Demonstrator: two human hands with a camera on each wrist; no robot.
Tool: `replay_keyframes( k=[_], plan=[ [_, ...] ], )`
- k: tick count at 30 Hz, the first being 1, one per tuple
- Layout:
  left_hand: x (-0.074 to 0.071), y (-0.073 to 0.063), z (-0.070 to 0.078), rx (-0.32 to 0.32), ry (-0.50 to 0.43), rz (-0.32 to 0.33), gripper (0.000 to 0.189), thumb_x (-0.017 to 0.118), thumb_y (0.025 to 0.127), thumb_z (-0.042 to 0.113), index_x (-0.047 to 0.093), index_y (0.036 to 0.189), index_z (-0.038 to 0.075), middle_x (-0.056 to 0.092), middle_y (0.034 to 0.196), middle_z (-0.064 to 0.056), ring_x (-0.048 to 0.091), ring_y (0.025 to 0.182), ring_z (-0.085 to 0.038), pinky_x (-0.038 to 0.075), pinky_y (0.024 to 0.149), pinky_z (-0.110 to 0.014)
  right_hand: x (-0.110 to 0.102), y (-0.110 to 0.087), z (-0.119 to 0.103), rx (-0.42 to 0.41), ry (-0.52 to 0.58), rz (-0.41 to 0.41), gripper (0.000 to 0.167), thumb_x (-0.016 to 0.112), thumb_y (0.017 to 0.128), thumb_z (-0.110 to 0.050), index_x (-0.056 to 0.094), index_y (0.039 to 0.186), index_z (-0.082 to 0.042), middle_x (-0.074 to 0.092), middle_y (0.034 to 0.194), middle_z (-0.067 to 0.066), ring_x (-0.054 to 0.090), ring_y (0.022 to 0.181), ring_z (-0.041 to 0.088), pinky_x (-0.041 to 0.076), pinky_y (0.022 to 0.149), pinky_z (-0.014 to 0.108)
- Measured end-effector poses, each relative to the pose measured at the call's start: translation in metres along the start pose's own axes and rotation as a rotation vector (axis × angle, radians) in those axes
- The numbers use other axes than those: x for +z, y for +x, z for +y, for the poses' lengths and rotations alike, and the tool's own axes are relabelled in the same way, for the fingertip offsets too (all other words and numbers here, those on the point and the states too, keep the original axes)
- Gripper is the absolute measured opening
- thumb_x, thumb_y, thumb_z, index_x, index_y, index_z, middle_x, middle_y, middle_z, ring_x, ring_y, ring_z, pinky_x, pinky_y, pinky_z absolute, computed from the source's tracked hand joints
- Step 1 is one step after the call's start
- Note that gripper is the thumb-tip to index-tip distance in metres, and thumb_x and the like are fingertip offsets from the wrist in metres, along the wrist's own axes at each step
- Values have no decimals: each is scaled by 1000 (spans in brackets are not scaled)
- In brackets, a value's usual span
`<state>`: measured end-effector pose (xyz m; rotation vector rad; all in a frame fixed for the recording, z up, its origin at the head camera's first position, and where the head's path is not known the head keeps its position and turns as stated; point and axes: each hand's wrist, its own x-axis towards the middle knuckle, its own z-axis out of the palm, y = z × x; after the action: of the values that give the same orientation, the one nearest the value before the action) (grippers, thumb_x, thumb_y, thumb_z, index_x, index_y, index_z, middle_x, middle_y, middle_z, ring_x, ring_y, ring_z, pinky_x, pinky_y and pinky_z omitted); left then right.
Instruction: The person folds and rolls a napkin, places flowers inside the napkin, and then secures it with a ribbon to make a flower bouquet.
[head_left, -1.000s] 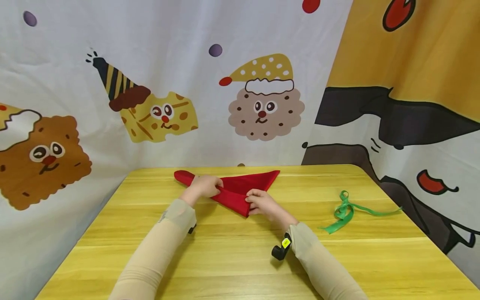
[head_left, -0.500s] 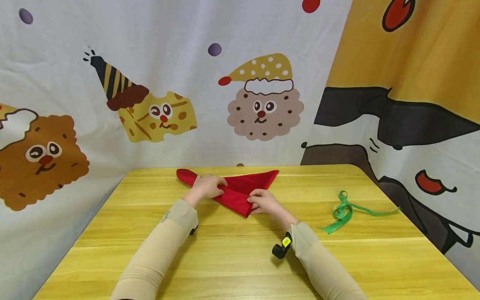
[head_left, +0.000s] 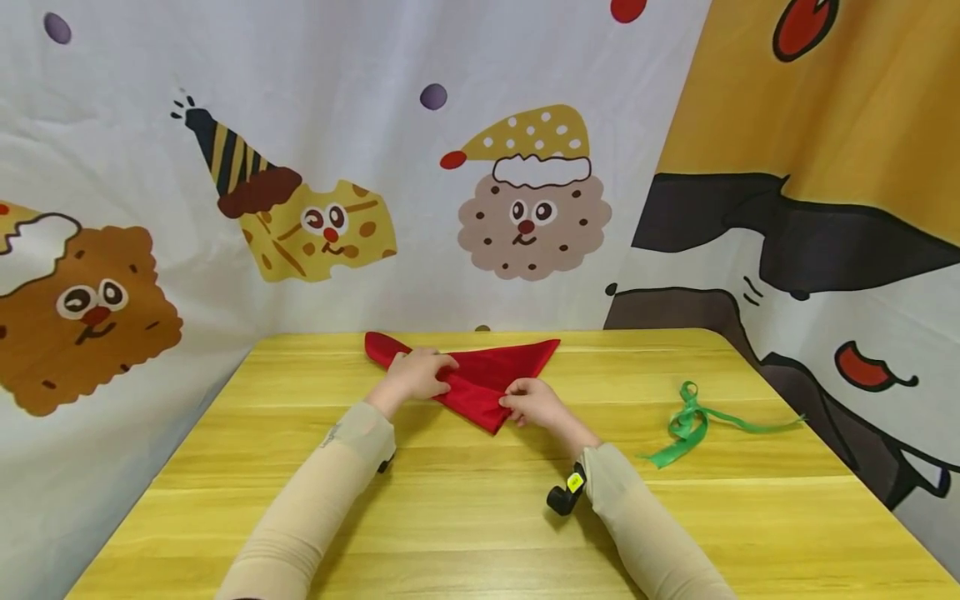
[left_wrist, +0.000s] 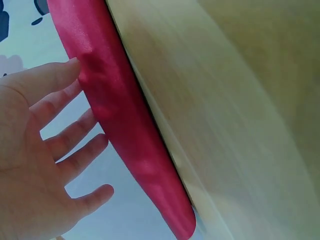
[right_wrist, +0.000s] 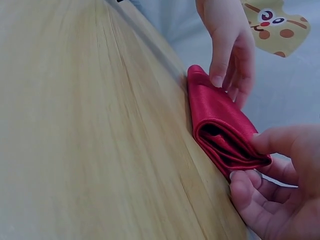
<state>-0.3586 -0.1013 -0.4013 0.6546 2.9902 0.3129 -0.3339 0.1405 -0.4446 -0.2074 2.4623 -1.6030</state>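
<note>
A red satin cloth (head_left: 474,398), folded and partly rolled, lies across the far half of the table. Its rolled edge runs from the far left to a near corner, and a flat triangular flap (head_left: 517,360) spreads behind it. My left hand (head_left: 420,373) is over the middle of the roll; in the left wrist view its spread, nearly straight fingers (left_wrist: 75,145) touch the far edge of the cloth. At the near corner my right hand (head_left: 536,402) pinches the layered end (right_wrist: 225,145) between thumb and fingers, and several folds show there.
A loosely looped green ribbon (head_left: 686,423) lies on the right side of the wooden table (head_left: 480,517). Behind the table's far edge hangs a curtain (head_left: 420,292) printed with cartoon food. Each sleeve carries a small black wrist camera (head_left: 566,492).
The roll's left end has shifted right and slightly away. My left hand has moved a little to the right along it. My right hand stays at the near corner, shifting slightly right.
</note>
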Motion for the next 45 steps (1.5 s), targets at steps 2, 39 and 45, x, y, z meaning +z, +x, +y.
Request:
replay_keyframes(
  k=[2,39,45],
  plan=[
    [0,-2,-1,-1,-1,0,41,69,90,30,62,130,25,52,136,-5,46,126,-27,31,100,-58,-1,1,1,1,-23,9,11,68,87,-6,60,91,1,61,71,8,56,57,15,51,52,28],
    [1,-17,-7,18,-84,-196,43,64,93,28,58,136,24,49,141,-6,43,130,-28,34,102,-52,-5,2,5,-92,-286,99,13,73,86,-14,61,84,-7,59,65,4,51,45,15,46,46,28],
    [2,-16,-7,19,-83,-199,43,64,93,28,59,135,23,50,140,-6,45,128,-26,36,101,-47,-8,3,3,-174,-339,103,7,71,83,-9,65,84,-8,60,71,0,54,55,14,47,54,28]
  ],
)
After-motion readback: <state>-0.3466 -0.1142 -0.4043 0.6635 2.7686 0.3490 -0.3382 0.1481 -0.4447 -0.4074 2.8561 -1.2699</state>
